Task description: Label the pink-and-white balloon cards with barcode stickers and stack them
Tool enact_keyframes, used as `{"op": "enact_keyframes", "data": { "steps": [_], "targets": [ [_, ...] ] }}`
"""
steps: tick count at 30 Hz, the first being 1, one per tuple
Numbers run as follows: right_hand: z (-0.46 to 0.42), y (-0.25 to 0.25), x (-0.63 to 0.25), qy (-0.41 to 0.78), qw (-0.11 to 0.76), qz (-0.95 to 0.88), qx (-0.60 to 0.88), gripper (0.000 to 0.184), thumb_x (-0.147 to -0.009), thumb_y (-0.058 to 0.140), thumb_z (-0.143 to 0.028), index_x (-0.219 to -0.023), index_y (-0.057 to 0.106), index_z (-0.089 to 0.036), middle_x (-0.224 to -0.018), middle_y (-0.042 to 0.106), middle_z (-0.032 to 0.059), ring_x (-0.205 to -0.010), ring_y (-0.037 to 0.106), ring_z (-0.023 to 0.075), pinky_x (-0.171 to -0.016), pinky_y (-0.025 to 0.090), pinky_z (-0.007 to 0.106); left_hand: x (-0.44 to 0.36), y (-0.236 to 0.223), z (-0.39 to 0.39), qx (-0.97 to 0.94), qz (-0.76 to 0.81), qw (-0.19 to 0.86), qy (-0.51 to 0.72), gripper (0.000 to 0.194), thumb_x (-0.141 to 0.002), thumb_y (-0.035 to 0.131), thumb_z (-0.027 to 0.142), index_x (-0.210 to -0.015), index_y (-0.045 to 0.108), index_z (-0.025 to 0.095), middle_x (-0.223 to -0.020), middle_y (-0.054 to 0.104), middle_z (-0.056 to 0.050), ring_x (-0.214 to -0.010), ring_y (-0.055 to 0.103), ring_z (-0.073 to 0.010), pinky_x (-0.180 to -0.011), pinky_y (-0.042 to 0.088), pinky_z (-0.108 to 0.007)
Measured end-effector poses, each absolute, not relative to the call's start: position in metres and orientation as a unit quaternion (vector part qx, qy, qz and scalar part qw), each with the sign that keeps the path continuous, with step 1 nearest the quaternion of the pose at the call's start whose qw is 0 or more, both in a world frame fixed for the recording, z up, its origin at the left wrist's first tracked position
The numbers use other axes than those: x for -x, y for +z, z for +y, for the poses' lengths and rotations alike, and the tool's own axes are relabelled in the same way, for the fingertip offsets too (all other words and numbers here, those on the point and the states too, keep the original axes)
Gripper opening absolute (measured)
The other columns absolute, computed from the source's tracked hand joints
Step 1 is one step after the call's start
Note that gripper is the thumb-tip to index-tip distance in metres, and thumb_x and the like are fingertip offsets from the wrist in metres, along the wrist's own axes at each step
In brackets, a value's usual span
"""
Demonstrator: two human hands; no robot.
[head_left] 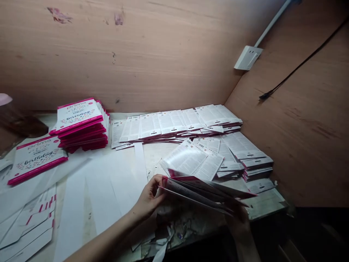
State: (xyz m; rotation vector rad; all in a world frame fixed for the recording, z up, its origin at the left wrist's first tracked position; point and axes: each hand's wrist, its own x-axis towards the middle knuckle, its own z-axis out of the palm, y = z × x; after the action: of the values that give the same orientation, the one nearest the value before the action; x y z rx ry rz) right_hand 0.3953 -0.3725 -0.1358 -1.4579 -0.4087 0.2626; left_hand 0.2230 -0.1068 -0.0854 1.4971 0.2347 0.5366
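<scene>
Above the table's front edge, a few flat printed packets [201,193] with pink edges are held in a loose bundle, fanned slightly apart. My left hand [152,193] pinches their left end between thumb and fingers. At the right end my right hand [237,218] grips the bundle from below; it is dark and blurred, and its fingers are partly hidden. Just behind the bundle, white text-printed packets [191,158] lie loosely overlapped on the table.
Pink-and-white "birthday" packets [79,114] are stacked at back left. A long overlapping row of packets [169,122] runs along the wooden wall. Another stack [251,149] stands right. White paper strips [73,211] and cut packets [29,222] lie left. A socket [248,58] is on the wall.
</scene>
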Motion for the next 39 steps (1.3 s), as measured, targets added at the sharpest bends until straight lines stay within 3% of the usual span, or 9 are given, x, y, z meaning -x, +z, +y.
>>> {"op": "enact_keyframes", "data": {
  "steps": [4, 7, 14, 19, 25, 27, 31, 34, 39],
  "targets": [
    [-0.379, -0.131, -0.386, 0.173, 0.719, -0.163, 0.653, 0.034, -0.075, 0.069, -0.049, -0.102, 0.068, -0.028, -0.089, 0.076, 0.0075, -0.074, 0.072, 0.0294, -0.064, 0.06, 0.042, -0.223, -0.094, -0.111, -0.675, 0.121, 0.677, 0.265, 0.052, -0.08, 0.074, 0.028, -0.116, 0.037, 0.026, -0.117, 0.052, -0.008, -0.102, 0.058, -0.019, -0.089, 0.048, -0.035],
    [-0.378, -0.111, -0.385, 0.15, 0.678, -0.227, 0.683, 0.036, -0.078, 0.068, -0.045, -0.108, 0.067, -0.026, -0.113, 0.071, 0.0099, -0.1, 0.068, 0.0338, -0.086, 0.055, 0.051, -0.223, -0.093, -0.11, -0.731, 0.105, 0.636, 0.222, 0.075, -0.075, 0.077, 0.031, -0.136, 0.034, 0.028, -0.138, 0.041, -0.013, -0.118, 0.052, -0.0257, -0.098, 0.044, -0.041],
    [-0.379, -0.094, -0.375, 0.068, 0.633, -0.286, 0.717, 0.059, -0.084, 0.051, -0.063, -0.125, 0.056, -0.02, -0.126, 0.062, 0.015, -0.131, 0.044, 0.0398, -0.109, 0.028, 0.064, -0.222, -0.079, -0.114, -0.741, 0.088, 0.655, 0.118, 0.051, -0.084, 0.067, 0.024, -0.132, 0.047, 0.025, -0.125, 0.059, -0.01, -0.111, 0.059, -0.0239, -0.095, 0.046, -0.038],
    [-0.371, -0.102, -0.37, 0.048, 0.637, -0.348, 0.686, 0.108, -0.059, 0.05, -0.091, -0.14, 0.035, -0.02, -0.133, 0.056, 0.018, -0.129, 0.046, 0.0428, -0.11, 0.022, 0.068, -0.232, -0.074, -0.121, -0.76, 0.095, 0.634, 0.109, 0.033, -0.086, 0.063, 0.023, -0.118, 0.058, 0.023, -0.117, 0.061, -0.008, -0.108, 0.06, -0.0224, -0.094, 0.046, -0.035],
    [-0.353, -0.117, -0.364, 0.004, 0.644, -0.323, 0.694, 0.033, -0.079, 0.071, -0.035, -0.106, 0.054, -0.027, -0.112, 0.065, 0.0065, -0.113, 0.059, 0.0282, -0.109, 0.032, 0.063, -0.243, -0.084, -0.124, -0.758, 0.071, 0.637, 0.123, 0.019, -0.087, 0.061, 0.023, -0.106, 0.058, 0.02, -0.112, 0.064, -0.01, -0.107, 0.061, -0.0228, -0.093, 0.048, -0.036],
    [-0.357, -0.114, -0.367, 0.028, 0.665, -0.338, 0.666, 0.027, -0.083, 0.066, -0.041, -0.103, 0.055, -0.027, -0.108, 0.066, 0.0055, -0.107, 0.061, 0.0271, -0.107, 0.034, 0.064, -0.246, -0.088, -0.123, -0.759, 0.072, 0.632, 0.137, 0.01, -0.089, 0.06, 0.025, -0.098, 0.06, 0.019, -0.105, 0.068, -0.008, -0.1, 0.064, -0.021, -0.097, 0.046, -0.039],
    [-0.364, -0.084, -0.402, 0.101, 0.697, -0.338, 0.625, 0.059, -0.092, 0.025, -0.066, -0.109, 0.063, -0.025, -0.114, 0.065, 0.0109, -0.113, 0.06, 0.0339, -0.102, 0.04, 0.065, -0.236, -0.08, -0.117, -0.744, 0.066, 0.642, 0.17, 0.011, -0.09, 0.061, 0.029, -0.087, 0.063, 0.018, -0.087, 0.073, -0.004, -0.081, 0.069, -0.0166, -0.108, 0.038, -0.046],
    [-0.333, -0.057, -0.44, 0.057, 0.584, -0.399, 0.705, 0.034, -0.092, 0.047, -0.038, -0.122, 0.06, -0.028, -0.128, 0.06, 0.0073, -0.124, 0.053, 0.0304, -0.109, 0.036, 0.057, -0.209, -0.064, -0.107, -0.707, 0.073, 0.678, 0.187, 0.016, -0.089, 0.064, 0.034, -0.087, 0.064, 0.018, -0.086, 0.073, -0.005, -0.083, 0.07, -0.0186, -0.105, 0.042, -0.048],
    [-0.213, -0.052, -0.432, 0.108, 0.189, -0.694, 0.686, 0.075, -0.076, 0.052, -0.007, -0.147, 0.036, -0.025, -0.158, 0.027, 0.0026, -0.147, 0.02, 0.0275, -0.121, 0.017, 0.051, -0.15, -0.043, -0.091, -0.665, 0.085, 0.71, 0.213, 0.015, -0.091, 0.062, 0.037, -0.087, 0.065, 0.023, -0.085, 0.071, -0.003, -0.084, 0.068, -0.02, -0.104, 0.043, -0.053]
  ]
}}
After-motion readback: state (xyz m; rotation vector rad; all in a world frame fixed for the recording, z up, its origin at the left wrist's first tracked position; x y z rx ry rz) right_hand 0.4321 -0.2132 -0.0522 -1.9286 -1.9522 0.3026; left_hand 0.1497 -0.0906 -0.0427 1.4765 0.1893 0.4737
